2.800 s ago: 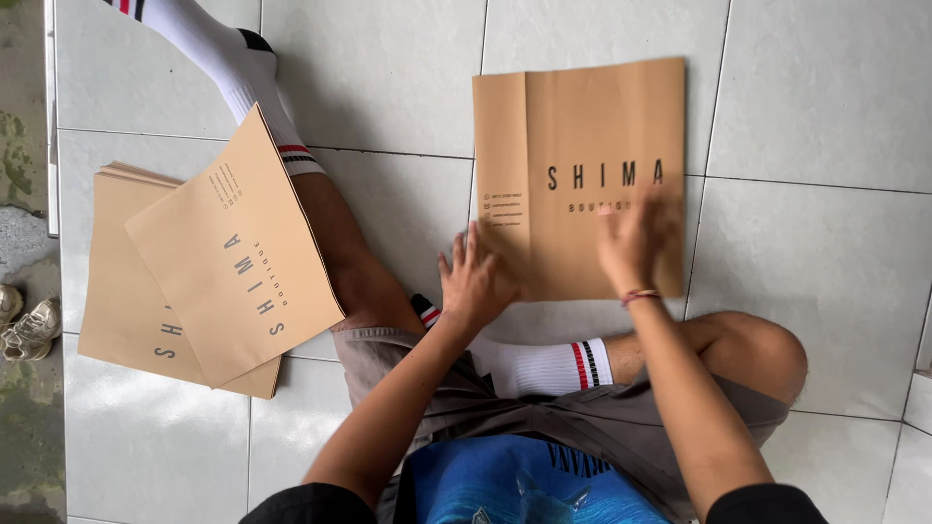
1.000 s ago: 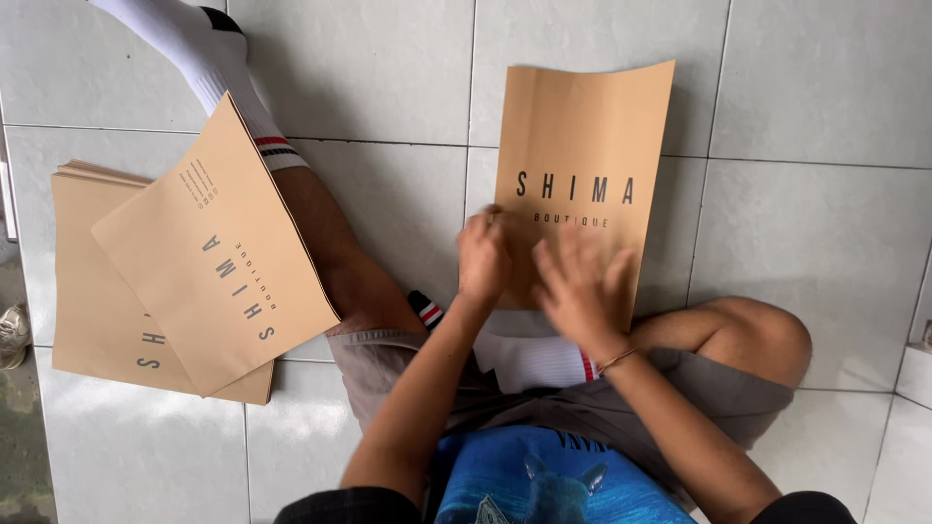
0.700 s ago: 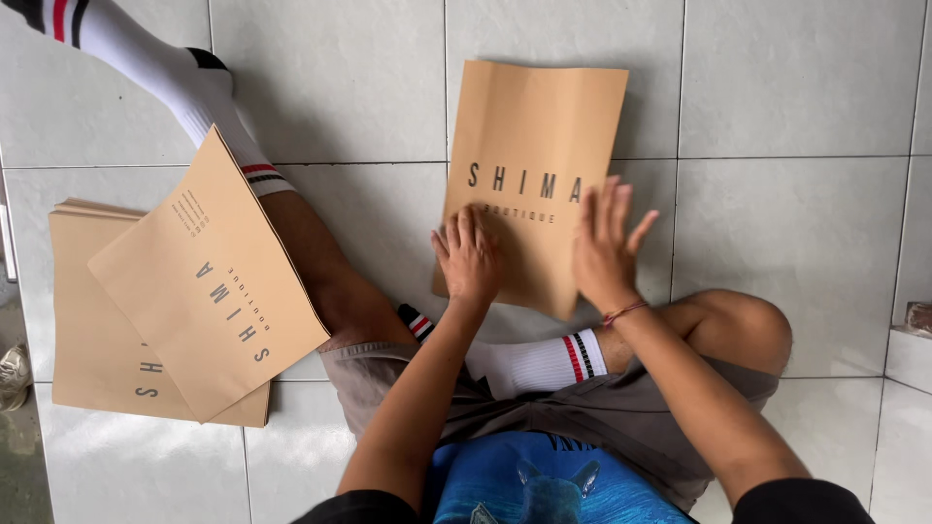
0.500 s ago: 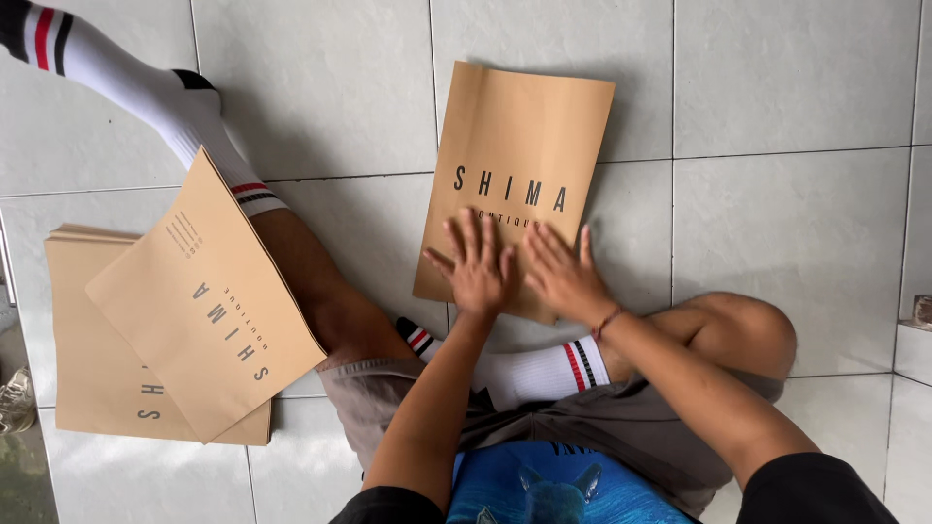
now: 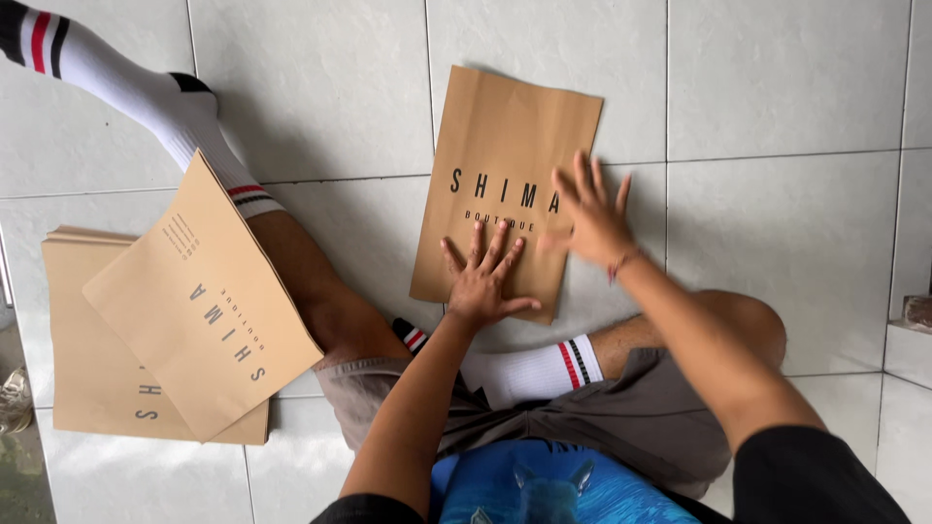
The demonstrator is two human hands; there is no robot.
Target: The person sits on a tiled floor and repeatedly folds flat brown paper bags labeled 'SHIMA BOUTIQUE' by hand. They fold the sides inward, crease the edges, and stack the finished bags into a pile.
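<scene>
Flat on pale tiles, brown paper bag [image 5: 505, 165] — left hand [image 5: 482, 277] splayed on it, right hand [image 5: 592, 213] open, blurred.

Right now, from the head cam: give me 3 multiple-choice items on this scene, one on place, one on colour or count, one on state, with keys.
1. Where does the stack of brown paper bags lie?
A. On the tiled floor, at the person's left
B. On the person's lap
C. Under the right hand

2. What colour is the band on the right wrist?
A. Green
B. Red
C. White

3. How is the left hand placed?
A. Closed in a fist
B. Lifted clear of everything
C. Flat, fingers spread, on the brown paper bag

Key: 1 A, the stack sits on the tiles beside the outstretched leg. 2 B, the wristband shows red. 3 C, the palm presses the bag's lower part, while the right hand is blurred at its right edge.
</scene>
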